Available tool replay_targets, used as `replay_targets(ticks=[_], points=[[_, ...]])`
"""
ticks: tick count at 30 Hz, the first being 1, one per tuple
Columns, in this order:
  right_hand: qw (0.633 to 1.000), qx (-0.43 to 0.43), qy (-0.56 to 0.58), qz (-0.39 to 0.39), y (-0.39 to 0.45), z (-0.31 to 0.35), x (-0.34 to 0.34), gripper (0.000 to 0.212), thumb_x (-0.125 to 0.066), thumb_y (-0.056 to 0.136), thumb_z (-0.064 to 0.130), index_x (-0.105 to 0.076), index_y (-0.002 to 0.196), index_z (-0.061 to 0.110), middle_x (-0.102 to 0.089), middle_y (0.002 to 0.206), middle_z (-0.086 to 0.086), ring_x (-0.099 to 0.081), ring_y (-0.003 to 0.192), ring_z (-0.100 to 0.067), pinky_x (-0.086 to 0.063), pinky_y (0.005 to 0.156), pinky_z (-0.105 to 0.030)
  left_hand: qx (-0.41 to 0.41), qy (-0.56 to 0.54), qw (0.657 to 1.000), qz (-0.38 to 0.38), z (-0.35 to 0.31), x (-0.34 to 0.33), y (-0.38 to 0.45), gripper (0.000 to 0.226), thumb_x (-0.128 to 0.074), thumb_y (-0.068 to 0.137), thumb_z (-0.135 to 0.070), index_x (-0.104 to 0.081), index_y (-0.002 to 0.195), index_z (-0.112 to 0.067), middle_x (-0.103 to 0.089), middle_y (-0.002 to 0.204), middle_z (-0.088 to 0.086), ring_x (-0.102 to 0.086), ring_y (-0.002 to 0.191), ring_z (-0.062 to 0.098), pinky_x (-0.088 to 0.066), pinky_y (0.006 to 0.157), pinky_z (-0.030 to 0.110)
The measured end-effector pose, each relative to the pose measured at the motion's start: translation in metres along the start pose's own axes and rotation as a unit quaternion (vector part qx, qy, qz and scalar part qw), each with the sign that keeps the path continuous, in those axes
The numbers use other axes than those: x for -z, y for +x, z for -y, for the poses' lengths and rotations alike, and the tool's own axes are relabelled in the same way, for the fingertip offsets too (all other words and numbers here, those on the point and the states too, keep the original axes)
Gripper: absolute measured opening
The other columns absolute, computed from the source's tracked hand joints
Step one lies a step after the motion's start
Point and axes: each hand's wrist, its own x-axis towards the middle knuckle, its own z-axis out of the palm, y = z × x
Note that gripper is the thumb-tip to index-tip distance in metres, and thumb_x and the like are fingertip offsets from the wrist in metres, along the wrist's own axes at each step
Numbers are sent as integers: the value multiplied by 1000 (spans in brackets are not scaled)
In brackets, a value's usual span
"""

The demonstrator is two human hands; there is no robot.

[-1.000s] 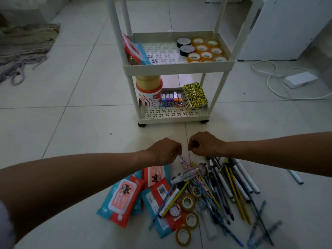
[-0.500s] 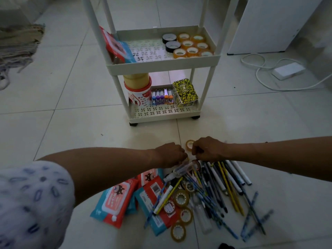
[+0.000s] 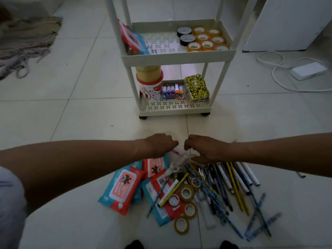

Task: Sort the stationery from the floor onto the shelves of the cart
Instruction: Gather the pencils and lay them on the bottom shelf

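Observation:
The white cart (image 3: 177, 57) stands ahead on the tiled floor. Its middle shelf holds tape rolls (image 3: 206, 41) and a wipes pack (image 3: 131, 39). On the bottom shelf are a stack of wide tape (image 3: 150, 81), small coloured items (image 3: 173, 92) and a yellow-black notebook (image 3: 196, 88). On the floor lie pens and pencils (image 3: 230, 186), wipes packs (image 3: 124, 187), small tape rolls (image 3: 186, 192) and a clear bottle (image 3: 206, 211). My left hand (image 3: 159, 145) and my right hand (image 3: 203, 148) hover close together over the pile's far edge, fingers curled. A tan tape ring (image 3: 193, 156) shows blurred under the right hand.
A white cabinet (image 3: 291, 24) stands at the back right, with a power strip (image 3: 309, 71) and its looped cable on the floor beside it. A frayed rug (image 3: 23, 42) lies at the far left. One stray pen (image 3: 301, 175) lies right of the pile.
Half a second ago a tape ring showed between my two hands. Both hands stay close together over the pile's far edge; the ring now sits under the right hand.

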Motion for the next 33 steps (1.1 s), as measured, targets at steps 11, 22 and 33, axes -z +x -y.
replay_targets(ticks=[11,22,33], points=[[991,-68,105,-50,2,-4,14,34,-65,93,29,-60,121,11,-65,106,-4,-61,86,-15,-49,78,-32,119,-272,955,3,24,22,-35,24,-57,100,-25,-70,118,-16,-71,109,1,-66,97,17,-50,79,26],[923,-172,345,9,-14,4,33,17,-62,91,5,-66,108,8,-66,92,-10,-57,70,-15,-48,57,-23,134,-589,783,147,0,43,-26,29,-52,104,-22,-66,129,-17,-75,112,-1,-70,98,11,-55,76,25],[874,-248,418,-22,-5,0,26,25,-56,94,9,-64,104,-12,-70,96,-21,-71,81,-21,-57,63,-22,199,-616,741,178,-27,44,-12,22,-44,102,-19,-62,109,-10,-47,73,-1,-34,55,10,-26,51,24]])
